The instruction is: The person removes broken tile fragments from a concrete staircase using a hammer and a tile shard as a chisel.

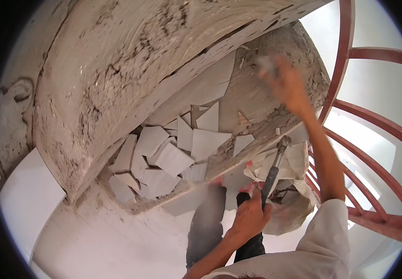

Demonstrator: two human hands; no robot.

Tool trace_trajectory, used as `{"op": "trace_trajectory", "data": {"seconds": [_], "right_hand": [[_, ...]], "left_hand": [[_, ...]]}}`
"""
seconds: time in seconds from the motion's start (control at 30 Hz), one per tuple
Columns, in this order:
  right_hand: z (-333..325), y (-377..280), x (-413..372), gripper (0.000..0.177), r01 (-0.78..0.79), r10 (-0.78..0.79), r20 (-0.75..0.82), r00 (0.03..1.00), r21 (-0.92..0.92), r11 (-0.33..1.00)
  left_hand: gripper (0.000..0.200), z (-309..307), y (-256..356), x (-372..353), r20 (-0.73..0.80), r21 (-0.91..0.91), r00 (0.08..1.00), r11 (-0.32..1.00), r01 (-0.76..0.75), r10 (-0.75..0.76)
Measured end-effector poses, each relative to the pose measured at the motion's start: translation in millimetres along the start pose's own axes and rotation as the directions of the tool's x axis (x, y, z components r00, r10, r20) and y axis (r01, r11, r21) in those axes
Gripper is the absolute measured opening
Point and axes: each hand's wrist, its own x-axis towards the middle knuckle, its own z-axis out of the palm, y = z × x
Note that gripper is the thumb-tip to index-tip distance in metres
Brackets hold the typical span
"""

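Observation:
My left hand (250,216) is closed round the dark grip of a hammer (271,179), whose metal head points up and away from me. My right hand (287,86) is stretched out over the rough mortar ledge (257,100) and is smeared by motion. A greyish blurred thing shows at its fingers, too unclear to name. Broken white tile pieces (174,159) lie heaped on the ledge to the left of both hands. A small reddish-brown fragment (243,119) lies below my right hand.
A torn sack (287,216) stands by my legs, under the hammer. Dark red metal railings (373,118) curve along the right side. A rough plastered slab (112,69) fills the upper left, with a white panel (29,200) below it.

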Motion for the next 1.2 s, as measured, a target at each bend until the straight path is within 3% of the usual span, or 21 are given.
{"op": "trace_trajectory", "data": {"seconds": [0.03, 0.07, 0.1, 0.17, 0.2, 0.27, 0.37, 0.47, 0.53, 0.57, 0.6, 0.67, 0.77, 0.87, 0.97, 1.07, 1.13, 1.17, 1.2], "right_hand": [[11, -23, -15, 0.047, 0.079, -0.095, 0.109, 0.989, 0.141, 0.987], [24, -48, -29, 0.052, 0.053, -0.092, 0.186, 0.978, 0.206, 0.977], [34, -73, -42, 0.058, -0.034, -0.071, 0.28, 0.957, 0.353, 0.935], [54, -106, -51, 0.068, -0.23, 0.068, 0.314, 0.947, 0.516, 0.825], [65, -113, -50, 0.071, -0.355, 0.245, 0.261, 0.934, 0.597, 0.72], [86, -115, -32, 0.077, -0.498, 0.575, 0.185, 0.797, 0.741, 0.451], [129, -130, -4, 0.077, -0.55, 0.768, 0.078, 0.636, 0.743, 0.381], [152, -139, 24, 0.072, -0.706, 0.775, -0.04, 0.631, 0.386, 0.594], [139, -135, 29, 0.065, -0.671, 0.87, 0.056, 0.489, 0.662, 0.335], [128, -128, 27, 0.061, -0.624, 0.902, 0.124, 0.412, 0.76, 0.18], [122, -115, 25, 0.056, -0.6, 0.881, 0.194, 0.432, 0.791, 0.12], [119, -95, 24, 0.045, -0.551, 0.821, 0.328, 0.467, 0.834, -0.021], [114, -114, 32, 0.032, -0.649, 0.826, 0.19, 0.53, 0.719, 0.25], [133, -89, 22, 0.033, -0.525, 0.695, -0.006, 0.719, 0.651, 0.548], [103, -131, -14, 0.04, -0.512, 0.547, 0.273, 0.791, 0.785, 0.349], [97, -152, -29, 0.048, -0.503, 0.499, 0.212, 0.84, 0.648, 0.572], [108, -123, -17, 0.051, -0.516, 0.602, 0.027, 0.798, 0.546, 0.66], [117, -112, -5, 0.053, -0.528, 0.632, -0.06, 0.773, 0.492, 0.692], [120, -111, 9, 0.054, -0.55, 0.702, -0.053, 0.71, 0.582, 0.599]], "left_hand": [[0.056, 3, -2, -1, -0.005, 0.027, 1.0, 1.0, 0.007, -0.007], [0.056, 5, -5, -3, -0.009, 0.055, 1.0, 0.998, 0.015, -0.015], [0.056, 6, -8, -5, -0.006, 0.074, 1.0, 0.997, 0.03, -0.03], [0.056, 6, -11, -7, 0.004, 0.097, 0.998, 0.993, 0.07, -0.07], [0.056, 9, -12, -10, 0.016, 0.094, 0.995, 0.991, 0.094, -0.096], [0.053, 25, -25, -15, -0.077, 0.12, 0.997, 0.992, 0.026, -0.017], [0.049, 38, -41, -24, -0.087, 0.211, 0.987, 0.971, -0.111, 0.132], [0.045, 44, -53, -26, -0.162, 0.252, 0.918, 0.915, -0.316, 0.362], [0.044, 43, -55, -30, -0.197, 0.256, 0.904, 0.91, -0.326, 0.379], [0.043, 28, -40, -37, -0.178, 0.247, 0.934, 0.933, -0.263, 0.31], [0.043, 20, -32, -41, -0.158, 0.241, 0.957, 0.95, -0.2, 0.242], [0.042, 41, -50, -37, -0.218, 0.301, 0.925, 0.923, -0.238, 0.31], [0.039, 37, -53, -42, -0.29, 0.309, 0.896, 0.919, -0.245, 0.336], [0.036, 27, -49, -43, -0.328, 0.37, 0.882, 0.905, -0.21, 0.338], [0.035, 32, -59, -42, -0.234, 0.348, 0.916, 0.908, -0.233, 0.325], [0.033, 10, -43, -52, -0.185, 0.341, 0.936, 0.913, -0.224, 0.299], [0.031, 5, -40, -57, -0.203, 0.364, 0.931, 0.906, -0.217, 0.304], [0.03, 9, -43, -59, -0.226, 0.38, 0.922, 0.9, -0.213, 0.313], [0.029, 14, -47, -61, -0.26, 0.408, 0.909, 0.89, -0.203, 0.326]]}}
